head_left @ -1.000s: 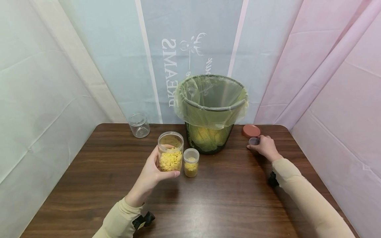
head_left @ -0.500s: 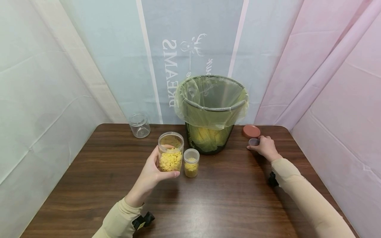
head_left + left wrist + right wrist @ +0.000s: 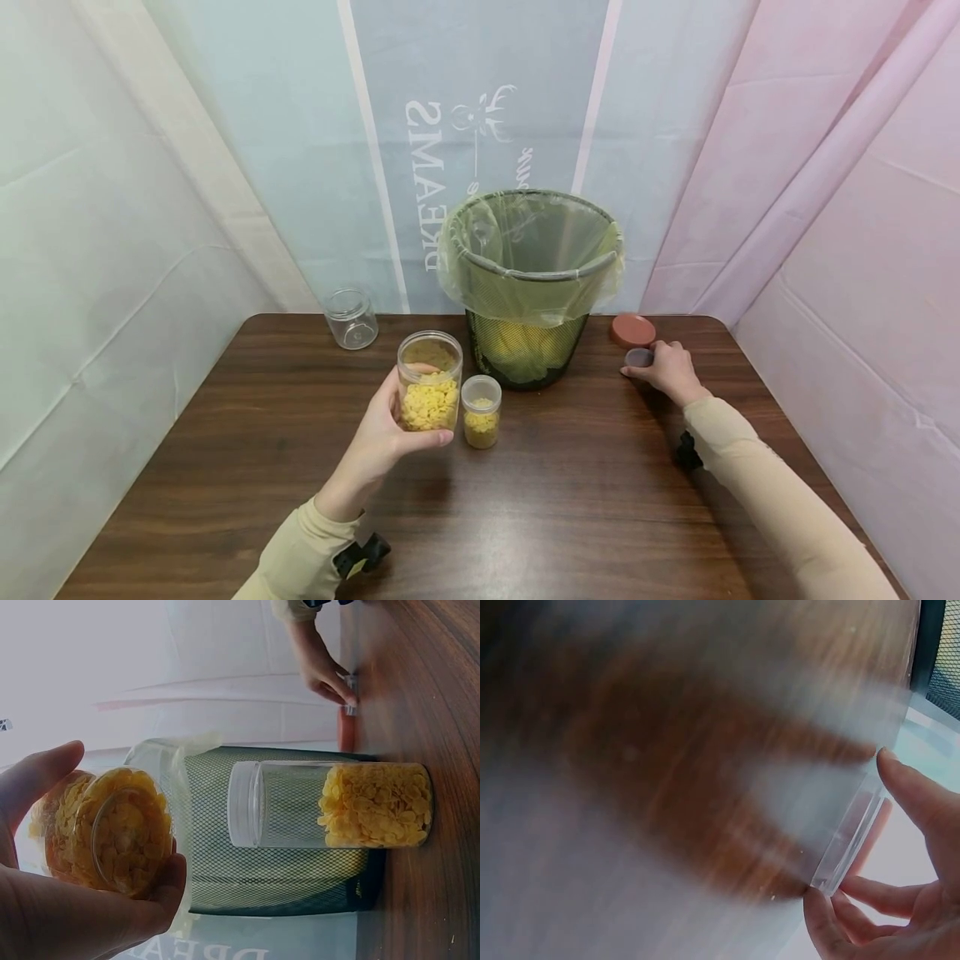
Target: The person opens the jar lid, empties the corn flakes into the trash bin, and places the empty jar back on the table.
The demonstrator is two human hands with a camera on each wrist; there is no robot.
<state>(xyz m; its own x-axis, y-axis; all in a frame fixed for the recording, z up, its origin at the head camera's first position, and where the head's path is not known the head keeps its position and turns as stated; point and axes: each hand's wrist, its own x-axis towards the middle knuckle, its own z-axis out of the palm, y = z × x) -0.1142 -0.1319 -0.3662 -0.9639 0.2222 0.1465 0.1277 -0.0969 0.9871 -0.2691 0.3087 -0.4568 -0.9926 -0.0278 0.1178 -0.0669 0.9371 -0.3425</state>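
My left hand [image 3: 390, 425] grips a clear open-topped jar [image 3: 431, 379] partly filled with yellow flakes, raised above the table. In the left wrist view the jar's base [image 3: 124, 832] tilts toward the camera, fingers and thumb around its sides. Just right of it stands a second, capped clear jar [image 3: 481, 412] of flakes, upright on the table. Far to the right, my right hand [image 3: 672, 372] pinches the rim of a clear lid [image 3: 639, 358] at the tabletop. The right wrist view shows thumb and fingers on opposite edges of that lid [image 3: 851, 832].
A black mesh bin [image 3: 528, 333] with a translucent yellow-green liner stands at the back middle. A reddish-brown round lid [image 3: 633, 331] lies beyond the right hand. At the back left is an empty clear jar [image 3: 352, 319]. Fabric curtains [image 3: 285, 150] surround the wooden table [image 3: 555, 517].
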